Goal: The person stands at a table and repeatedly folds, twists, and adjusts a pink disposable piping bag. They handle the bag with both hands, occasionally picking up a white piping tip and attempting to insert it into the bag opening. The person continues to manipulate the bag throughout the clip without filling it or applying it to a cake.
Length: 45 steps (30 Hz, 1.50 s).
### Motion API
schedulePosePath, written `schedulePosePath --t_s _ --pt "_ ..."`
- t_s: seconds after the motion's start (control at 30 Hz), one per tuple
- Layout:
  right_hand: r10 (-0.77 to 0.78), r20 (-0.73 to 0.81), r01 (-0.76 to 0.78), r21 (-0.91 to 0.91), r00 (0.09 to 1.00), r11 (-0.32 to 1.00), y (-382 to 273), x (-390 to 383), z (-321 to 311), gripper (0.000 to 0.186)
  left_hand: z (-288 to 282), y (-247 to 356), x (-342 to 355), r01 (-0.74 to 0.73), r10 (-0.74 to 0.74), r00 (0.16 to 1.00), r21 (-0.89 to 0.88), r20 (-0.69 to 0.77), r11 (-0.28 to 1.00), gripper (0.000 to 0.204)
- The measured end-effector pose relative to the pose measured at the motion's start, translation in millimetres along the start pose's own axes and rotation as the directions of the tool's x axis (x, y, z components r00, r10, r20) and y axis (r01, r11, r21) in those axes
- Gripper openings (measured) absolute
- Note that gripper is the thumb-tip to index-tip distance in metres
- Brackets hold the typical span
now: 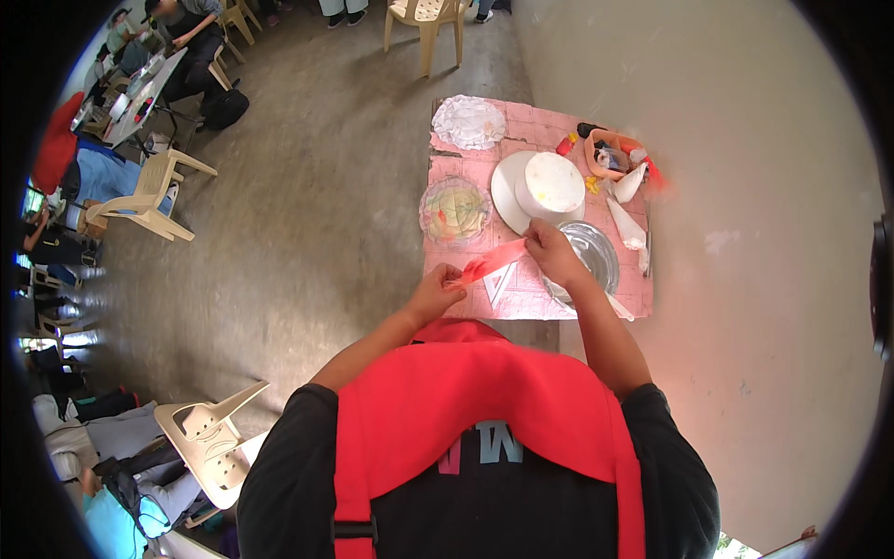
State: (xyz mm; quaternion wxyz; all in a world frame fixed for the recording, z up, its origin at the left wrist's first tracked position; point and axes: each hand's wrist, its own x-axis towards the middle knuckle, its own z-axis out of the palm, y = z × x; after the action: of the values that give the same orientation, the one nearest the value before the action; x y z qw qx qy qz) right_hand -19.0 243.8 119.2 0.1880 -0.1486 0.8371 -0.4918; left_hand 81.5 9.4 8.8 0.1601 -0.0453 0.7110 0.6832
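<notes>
Between my two hands stretches a soft piping bag with red-pink filling. My left hand pinches its lower left end, and my right hand grips the upper right end. Below the bag lies a white triangular scraper. Just beyond my right hand, a round white cake stands on a white turntable, with small yellow specks on its top. A shiny metal bowl sits to the right, partly covered by my right hand and forearm.
The small pink-covered table meets a wall on the right. On it are a crumpled white cloth, a plastic-wrapped round plate, white piping bags and an orange basket. Plastic chairs and other people are to the left.
</notes>
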Motion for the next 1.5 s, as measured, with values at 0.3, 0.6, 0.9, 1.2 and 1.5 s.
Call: schedulePosePath --t_s 0.3,0.6,0.9,1.2,1.5 --pt "-0.022 -0.025 0.026 0.166 0.999 0.986 -3.0 11.8 -18.6 0.008 -0.6 15.7 18.4 0.059 -0.037 0.997 -0.322 0.075 0.945 0.034" --pt "0.001 -0.098 -0.029 -0.281 0.995 0.959 33.5 6.6 -29.6 0.01 -5.3 6.5 35.0 0.023 -0.023 1.0 0.077 -0.003 0.997 0.015" --pt "0.141 -0.083 -0.141 0.01 0.986 0.99 47.7 -2.9 -23.0 0.008 -7.4 -4.7 47.4 0.04 -0.047 0.954 -0.028 -0.297 0.999 0.019" --pt "-0.17 -0.187 0.062 -0.475 0.967 0.878 63.2 -7.9 5.2 0.005 -29.1 1.2 45.0 -0.029 0.019 0.979 -0.046 -0.205 0.999 0.014" --pt "0.18 0.074 -0.193 0.484 0.981 0.853 22.7 -12.3 20.8 0.01 -19.8 -0.9 39.4 0.071 -0.129 0.974 -0.287 -0.188 0.955 0.022"
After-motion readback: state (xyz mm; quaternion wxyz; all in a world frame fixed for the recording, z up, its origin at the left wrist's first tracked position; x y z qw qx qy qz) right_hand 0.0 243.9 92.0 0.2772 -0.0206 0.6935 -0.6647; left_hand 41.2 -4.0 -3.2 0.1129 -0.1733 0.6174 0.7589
